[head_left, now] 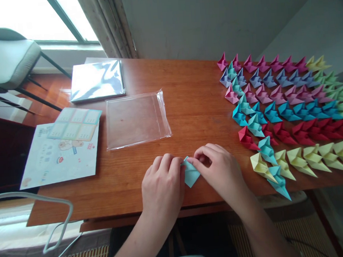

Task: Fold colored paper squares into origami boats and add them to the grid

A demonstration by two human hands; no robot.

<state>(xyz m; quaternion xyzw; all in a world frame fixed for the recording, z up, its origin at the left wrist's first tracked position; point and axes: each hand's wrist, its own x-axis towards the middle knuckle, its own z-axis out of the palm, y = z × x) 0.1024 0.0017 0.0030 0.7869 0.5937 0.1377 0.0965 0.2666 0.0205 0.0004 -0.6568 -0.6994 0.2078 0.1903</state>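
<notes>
A small light-blue piece of folded origami paper (191, 176) is held between my two hands near the front edge of the table. My left hand (163, 180) grips its upper left side, fingers curled, with the fingertips partly hidden. On the other side, the thumb and forefinger of my right hand (219, 170) pinch its upper right corner. The paper's lower end comes to a point. To the right of my hands stand rows of folded paper shapes (284, 133) in pink, purple, blue, red and yellow, with a light-blue row (266, 150) running across their left ends.
A clear plastic sleeve (137, 121) lies left of centre on the wooden table (193, 103). Behind it is a shiny wrapped pack (97, 81). A printed sheet (64, 160) and a smaller card (75, 124) overlap at the left. A chair (8, 62) stands beyond, by the window.
</notes>
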